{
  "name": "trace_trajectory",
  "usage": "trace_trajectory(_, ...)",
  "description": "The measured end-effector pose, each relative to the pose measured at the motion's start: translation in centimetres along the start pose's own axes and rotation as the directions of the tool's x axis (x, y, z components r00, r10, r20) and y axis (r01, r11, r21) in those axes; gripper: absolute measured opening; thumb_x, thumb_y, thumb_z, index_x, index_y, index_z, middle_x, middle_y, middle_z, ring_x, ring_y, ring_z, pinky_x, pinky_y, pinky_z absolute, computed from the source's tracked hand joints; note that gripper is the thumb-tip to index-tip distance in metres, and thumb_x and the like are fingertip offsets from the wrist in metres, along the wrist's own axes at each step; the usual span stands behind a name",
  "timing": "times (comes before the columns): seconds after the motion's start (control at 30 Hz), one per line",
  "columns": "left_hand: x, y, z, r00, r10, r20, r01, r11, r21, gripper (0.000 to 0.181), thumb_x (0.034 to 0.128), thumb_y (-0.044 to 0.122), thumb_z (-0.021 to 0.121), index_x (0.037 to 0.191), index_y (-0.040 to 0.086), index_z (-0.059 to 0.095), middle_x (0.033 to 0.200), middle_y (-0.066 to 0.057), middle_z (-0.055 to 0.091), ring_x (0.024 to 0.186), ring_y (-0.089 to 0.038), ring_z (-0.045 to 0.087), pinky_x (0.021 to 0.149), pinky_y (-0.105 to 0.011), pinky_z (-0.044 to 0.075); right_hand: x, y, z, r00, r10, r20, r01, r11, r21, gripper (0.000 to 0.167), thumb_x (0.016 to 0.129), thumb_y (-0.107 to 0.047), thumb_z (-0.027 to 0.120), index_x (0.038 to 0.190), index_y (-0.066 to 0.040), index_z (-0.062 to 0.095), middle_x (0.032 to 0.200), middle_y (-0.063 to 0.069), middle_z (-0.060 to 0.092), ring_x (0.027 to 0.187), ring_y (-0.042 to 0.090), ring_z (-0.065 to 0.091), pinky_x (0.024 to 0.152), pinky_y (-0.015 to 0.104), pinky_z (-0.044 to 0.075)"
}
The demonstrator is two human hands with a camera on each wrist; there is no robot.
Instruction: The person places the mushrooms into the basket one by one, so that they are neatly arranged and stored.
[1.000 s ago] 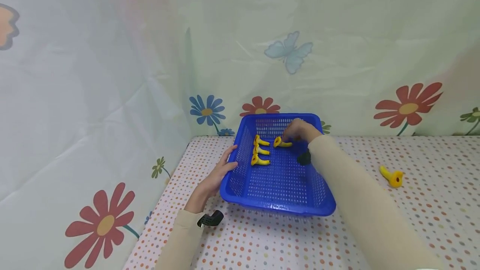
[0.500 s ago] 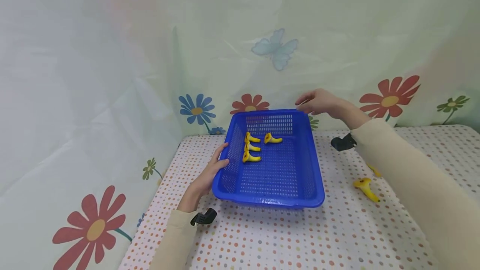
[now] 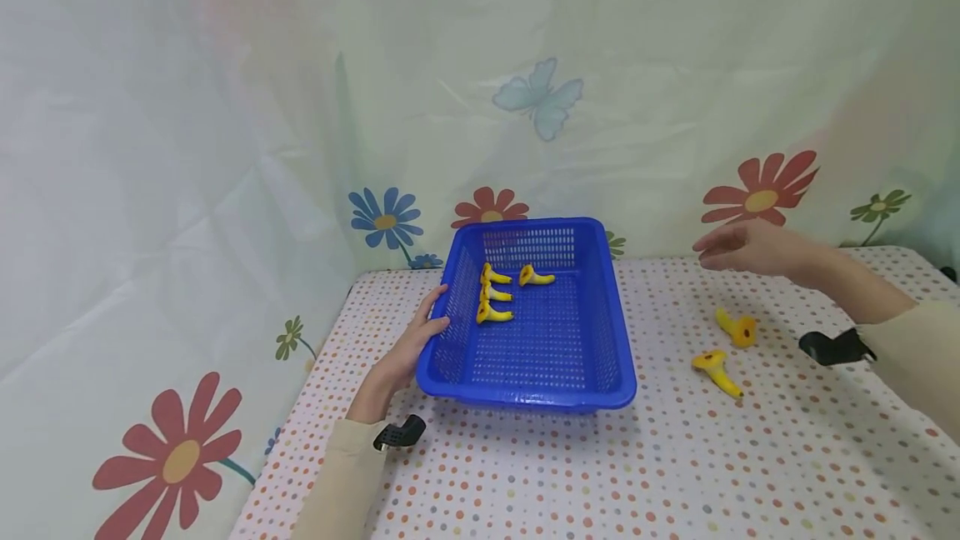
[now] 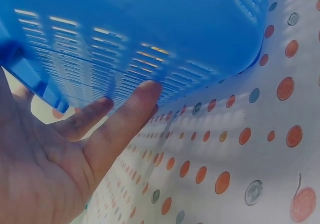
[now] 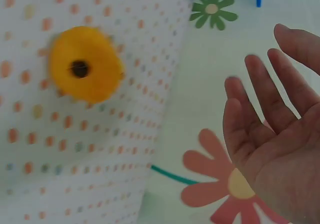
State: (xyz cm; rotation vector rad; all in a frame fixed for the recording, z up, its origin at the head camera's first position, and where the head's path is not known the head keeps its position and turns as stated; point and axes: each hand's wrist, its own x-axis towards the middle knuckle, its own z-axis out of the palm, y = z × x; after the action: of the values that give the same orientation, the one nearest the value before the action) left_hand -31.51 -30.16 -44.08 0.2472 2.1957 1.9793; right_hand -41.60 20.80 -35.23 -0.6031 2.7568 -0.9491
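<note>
A blue plastic basket [image 3: 525,397] with slotted walls stands on the table. Inside lie several yellow trumpet-shaped mushrooms: three in a column by the left wall, including the nearest mushroom [image 3: 495,314], and a single mushroom [image 3: 537,276] to their right. My left hand [image 3: 408,347] touches the basket's left side with fingers extended; the left wrist view shows its fingers [image 4: 127,115] against the outer wall. My right hand [image 3: 765,250] is in the air at the right, fingers loosely spread, holding nothing. Below it, two more mushrooms lie on the tabletop, one farther [image 3: 737,329] and one nearer [image 3: 717,372].
A dotted cloth covers the table [image 3: 555,482]. Behind and to the left hangs a pale sheet [image 3: 637,148] printed with flowers and a butterfly. A black wrist device [image 3: 399,432] sits on the left forearm, another black device [image 3: 836,348] on the right.
My right hand has let go of a mushroom in the basket, lifted over the far right rim and moved right above the table. The left hand stays at the basket's side. The view has shifted slightly.
</note>
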Motion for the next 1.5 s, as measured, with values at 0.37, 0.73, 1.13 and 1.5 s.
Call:
trace_trajectory(0.37,-1.0,-0.8,-0.9,1.000,-0.001,-0.027,0.001,1.000,-0.003,0.060,0.1015,0.030,0.045,0.152,0.040,0.013,0.158,-0.009,0.006,0.134,-0.043,0.031,0.097,-0.058,0.040,-2.4,4.3,2.6,1.000,0.010,0.022,-0.010,1.000,-0.008,0.051,0.090,-0.028,0.069,0.128,0.004,0.056,0.122,0.027,0.059,0.105,0.039,0.059,0.082,0.056,0.050)
trace_trajectory(0.73,-0.7,-1.6,-0.6,1.000,-0.011,-0.009,0.011,1.000,0.022,0.059,0.1015,0.033,0.045,0.151,0.041,0.015,0.158,-0.009,0.007,0.135,-0.043,0.030,0.098,-0.059,0.038,-5.9,7.5,5.8,0.997,0.049,-0.054,-0.049,0.999,0.002,0.048,0.087,-0.029,0.073,0.120,0.003,0.063,0.113,0.022,0.065,0.100,0.037,0.060,0.078,0.052,0.050)
trace_trajectory(1.13,-0.8,-1.3,-0.3,1.000,0.012,0.005,-0.012,1.000,-0.010,0.058,0.1016,0.031,0.044,0.151,0.041,0.016,0.156,-0.008,0.012,0.133,-0.042,0.034,0.096,-0.056,0.041,-7.0,7.2,7.8,0.986,0.035,-0.161,-0.038,0.999,-0.012,0.043,0.080,-0.022,0.079,0.110,0.005,0.065,0.100,0.017,0.065,0.081,0.026,0.062,0.060,0.030,0.052)
trace_trajectory(1.5,-0.5,-0.4,0.3,1.000,0.022,0.008,-0.022,0.999,0.032,0.057,0.1021,0.033,0.043,0.151,0.042,0.016,0.157,-0.007,0.008,0.134,-0.041,0.032,0.098,-0.058,0.039,-7.0,7.3,7.0,0.998,-0.036,-0.048,0.033,0.997,-0.065,0.059,0.073,-0.017,0.083,0.122,0.005,0.059,0.109,0.022,0.064,0.091,0.031,0.062,0.072,0.043,0.053)
